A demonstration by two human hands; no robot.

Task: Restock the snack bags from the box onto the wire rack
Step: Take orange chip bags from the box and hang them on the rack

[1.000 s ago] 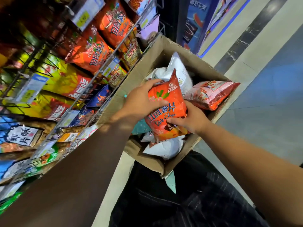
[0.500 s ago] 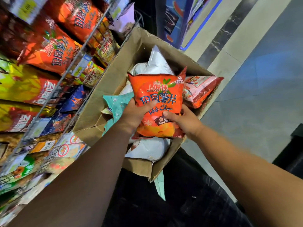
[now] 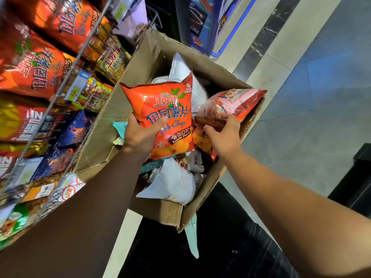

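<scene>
While the left hand [image 3: 140, 135] grips an orange tomato chip bag [image 3: 162, 115], the right hand [image 3: 224, 135] reaches open.

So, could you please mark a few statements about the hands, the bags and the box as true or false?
1. The left hand holds the orange tomato chips bag. True.
2. The right hand is resting on the wire rack. False: it reaches into the cardboard box among the bags.
3. The box is empty. False: white bags and a pink-red bag lie in it.
4. The rack already carries matching orange bags. True.
5. The orange bag is face down. False: its printed front faces the camera.
</scene>
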